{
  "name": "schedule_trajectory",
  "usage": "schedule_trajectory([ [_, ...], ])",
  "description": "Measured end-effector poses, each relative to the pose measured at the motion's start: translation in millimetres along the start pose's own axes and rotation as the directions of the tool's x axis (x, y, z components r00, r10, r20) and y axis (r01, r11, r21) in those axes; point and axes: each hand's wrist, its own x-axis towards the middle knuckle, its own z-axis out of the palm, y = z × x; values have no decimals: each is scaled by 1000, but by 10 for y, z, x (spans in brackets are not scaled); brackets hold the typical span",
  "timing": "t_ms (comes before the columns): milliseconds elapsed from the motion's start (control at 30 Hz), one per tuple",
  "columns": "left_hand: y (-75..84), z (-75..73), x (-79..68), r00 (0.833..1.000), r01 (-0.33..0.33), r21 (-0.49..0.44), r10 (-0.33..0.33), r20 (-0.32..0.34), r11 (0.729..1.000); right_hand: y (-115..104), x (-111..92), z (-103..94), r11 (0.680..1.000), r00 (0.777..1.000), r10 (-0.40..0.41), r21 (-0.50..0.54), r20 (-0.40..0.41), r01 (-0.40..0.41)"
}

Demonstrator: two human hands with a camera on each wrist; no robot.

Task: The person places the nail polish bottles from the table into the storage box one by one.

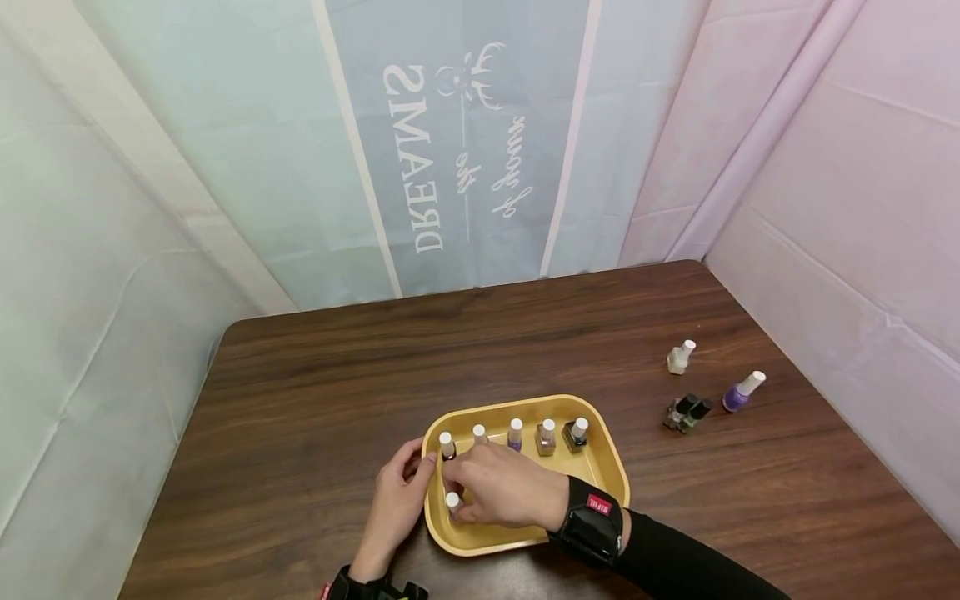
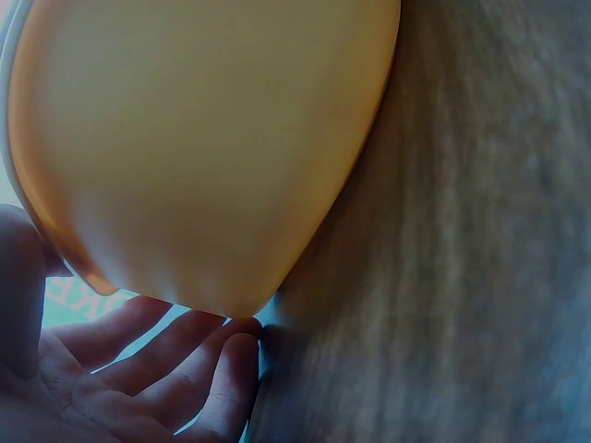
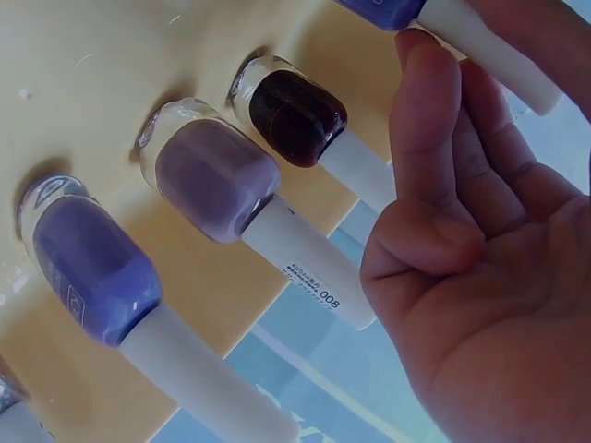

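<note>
My left hand (image 1: 401, 498) holds the left end of a yellow tray (image 1: 615, 467), thumb at the rim and the other fingers along the outer wall. In the left wrist view the tray's wall (image 2: 212, 148) fills the upper left. Over the tray's left part, my right hand (image 1: 504, 487) pinches a white-capped blue-purple nail polish bottle (image 3: 379, 9), partly cut off in the right wrist view. A row of bottles stands along the tray's far side: dark red (image 3: 295, 115), lilac (image 3: 217, 175), purple (image 3: 97, 263), pinkish (image 1: 546, 439) and black (image 1: 575, 436).
Right of the tray, on the brown wooden table (image 1: 337, 367), stand a whitish bottle (image 1: 678, 360), a purple bottle (image 1: 737, 397) and two black-capped bottles (image 1: 686, 412) close together. A printed cloth (image 1: 480, 167) hangs behind the table.
</note>
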Motion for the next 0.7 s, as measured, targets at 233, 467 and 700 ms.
schedule_trajectory([
  [233, -13, 8, 12, 1000, 11, 7, -11, -5, 1000, 10, -21, -8, 1000, 1000, 10, -12, -19, -10],
  [467, -15, 12, 9, 1000, 17, 8, -17, -7, 1000, 8, -49, -45, 999, 999, 39, -7, -21, -39],
  [700, -29, 12, 21, 1000, 4, 27, -4, -15, 1000, 6, -81, -99, 998, 998, 63, -2, -14, -63],
])
